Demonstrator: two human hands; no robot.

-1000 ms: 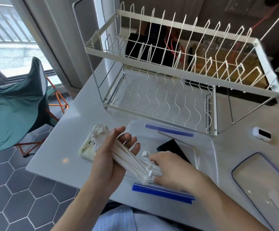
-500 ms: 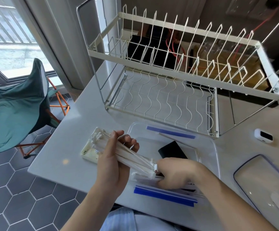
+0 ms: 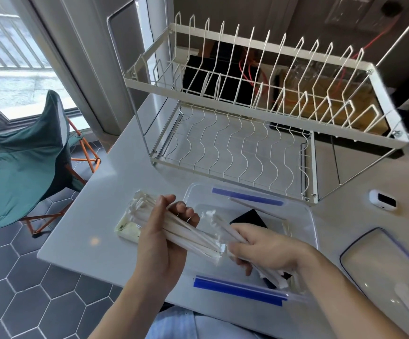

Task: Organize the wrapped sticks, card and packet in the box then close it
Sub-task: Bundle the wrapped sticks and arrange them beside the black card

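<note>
White wrapped sticks (image 3: 186, 231) sit clamped in the left hand (image 3: 164, 243); right hand (image 3: 264, 250) pinches one over the box (image 3: 303, 216).

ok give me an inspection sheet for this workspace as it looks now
surface: white table, glossy, no spills seen
job's things: clear box open with blue clips; black card inside it; lid to its right; packet on the table left of the box
clutter: wire dish rack behind the box; small white device
grippers: left hand holds a bundle of wrapped sticks; right hand grips a few more over the box
cables: red cable behind the rack
surroundings: green folding chair, tiled floor, window
</note>
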